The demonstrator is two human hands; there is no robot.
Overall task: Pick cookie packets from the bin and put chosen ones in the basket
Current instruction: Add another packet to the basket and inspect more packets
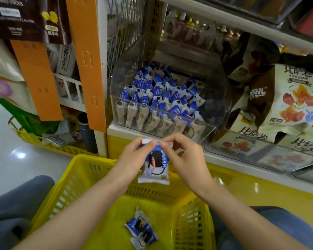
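A blue-and-white cookie packet point(155, 168) hangs upright above the far rim of the yellow basket point(76, 179). My left hand point(134, 156) pinches its top left corner and my right hand point(184, 156) pinches its top right corner. Two similar packets point(141, 230) lie on the basket floor. The clear plastic bin point(213, 105) on the shelf ahead is packed with several more of the same packets point(161, 98).
Large snack bags point(287, 101) fill the shelf to the right of the bin. Orange hanging strips point(87, 60) and a white shelf post stand to the left. A second yellow basket point(43, 141) with goods sits on the floor at the left. My knees flank the basket.
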